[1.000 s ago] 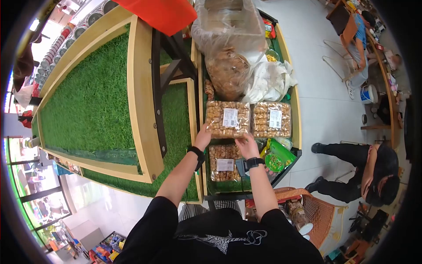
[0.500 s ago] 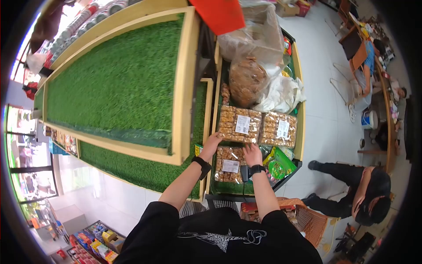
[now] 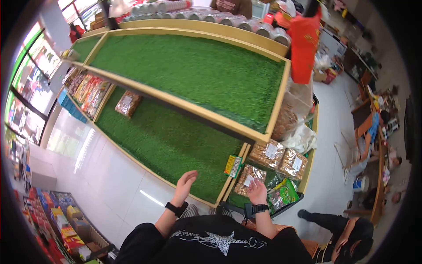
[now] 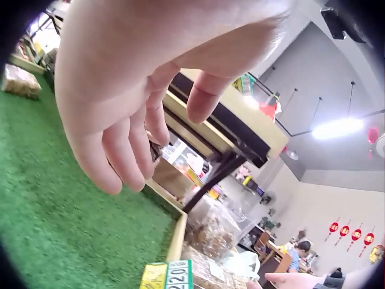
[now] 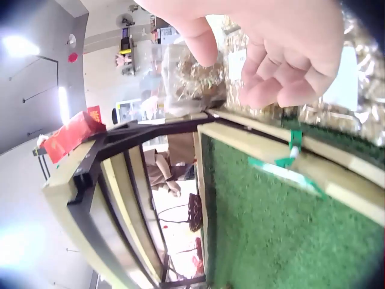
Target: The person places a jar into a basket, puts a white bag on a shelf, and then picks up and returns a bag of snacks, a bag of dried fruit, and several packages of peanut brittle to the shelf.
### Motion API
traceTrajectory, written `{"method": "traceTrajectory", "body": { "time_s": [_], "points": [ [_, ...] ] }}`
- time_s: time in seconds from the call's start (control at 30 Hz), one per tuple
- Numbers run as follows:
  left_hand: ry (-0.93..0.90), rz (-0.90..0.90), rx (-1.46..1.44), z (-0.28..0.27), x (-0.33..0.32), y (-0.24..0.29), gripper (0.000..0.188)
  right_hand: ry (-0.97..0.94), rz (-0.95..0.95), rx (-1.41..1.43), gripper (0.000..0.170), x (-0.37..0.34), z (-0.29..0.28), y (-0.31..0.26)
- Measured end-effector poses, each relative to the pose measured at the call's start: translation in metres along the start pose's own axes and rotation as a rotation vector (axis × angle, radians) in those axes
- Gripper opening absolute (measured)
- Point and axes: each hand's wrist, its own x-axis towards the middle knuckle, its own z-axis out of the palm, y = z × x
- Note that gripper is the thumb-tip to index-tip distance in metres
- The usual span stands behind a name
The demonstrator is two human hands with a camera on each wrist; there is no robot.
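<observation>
My left hand is held over the front edge of the lower shelf with relaxed fingers and nothing in them. The left wrist view shows its fingers hanging loosely above green turf. My right hand overlaps the nearest clear-wrapped snack pack in the end bin; its fingers are loosely bent and hold nothing. Two more labelled snack packs lie beyond, one at the back and one to the right. Another snack pack lies far along the lower shelf.
A yellow-green price tag stands at the divider between lower shelf and bin. The upper turf shelf overhangs the lower one. A green bag, a white plastic bag and a red hanging cloth are nearby. Someone sits at right.
Both hands have let go of the upper left pack in the bin and drawn back. The left hand moved over the lower shelf. The head view has turned left, showing more shelf.
</observation>
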Motion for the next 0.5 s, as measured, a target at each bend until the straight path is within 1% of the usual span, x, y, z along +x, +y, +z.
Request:
{"method": "traceTrajectory", "body": {
  "time_s": [0.03, 0.07, 0.1, 0.2, 0.27, 0.33, 0.43, 0.5],
  "points": [
    [0.017, 0.012, -0.011, -0.020, -0.013, 0.004, 0.029, -0.064, 0.025, 0.008, 0.027, -0.003, 0.005, 0.015],
    [0.076, 0.013, -0.011, -0.039, -0.028, 0.008, 0.029, -0.125, 0.053, 0.017, 0.026, -0.007, 0.009, 0.031],
    [0.135, 0.015, -0.012, -0.058, -0.041, 0.012, 0.028, -0.139, 0.058, 0.002, 0.026, -0.014, 0.022, 0.048],
    [0.202, 0.042, -0.035, -0.112, -0.077, 0.018, 0.028, -0.142, 0.126, -0.118, 0.025, -0.033, 0.060, 0.094],
    [0.243, 0.072, -0.035, -0.146, -0.100, 0.016, 0.028, -0.216, 0.147, -0.253, 0.024, -0.043, 0.082, 0.125],
    [0.297, 0.115, -0.022, -0.178, -0.121, 0.011, 0.028, -0.248, 0.151, -0.295, 0.023, -0.052, 0.107, 0.153],
    [0.382, 0.124, -0.005, -0.222, -0.154, 0.005, 0.028, -0.341, -0.017, -0.591, 0.024, -0.063, 0.136, 0.187],
    [0.432, 0.119, -0.025, -0.243, -0.178, 0.007, 0.028, -0.386, -0.005, -0.650, 0.025, -0.072, 0.154, 0.205]
  ]
}}
